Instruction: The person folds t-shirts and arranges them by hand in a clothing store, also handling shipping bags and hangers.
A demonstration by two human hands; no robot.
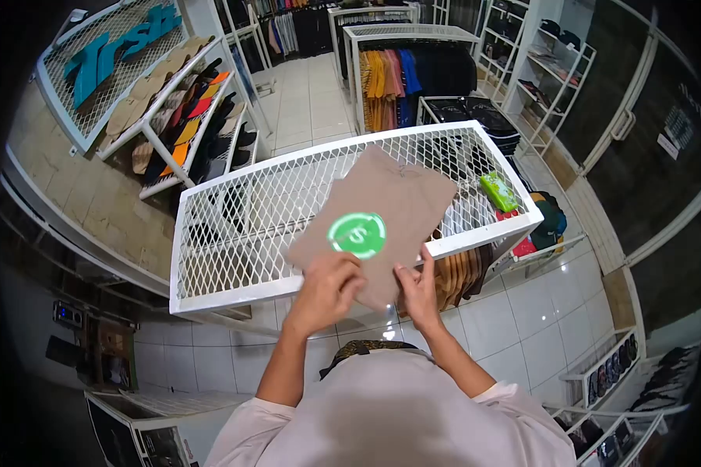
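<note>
A tan folded T-shirt [401,198] with a round green and white print lies slanted on the white mesh-topped table [234,226], its lower end hanging past the front rail. My left hand [331,292] has its fingers curled together on the lower left of the shirt, just below the print. At the lower right edge, my right hand [419,294] grips the shirt between thumb and fingers. The shirt's neckline points away from me, toward the far side. What the left fingertips hold is partly covered by the hand itself.
A green packet [498,192] sits on the table's right end. Brown garments [459,276] hang beneath the front rail. A cap rack [187,128] stands at the left, and a rail of coloured shirts [389,78] is behind. Glass doors [639,101] are at the right.
</note>
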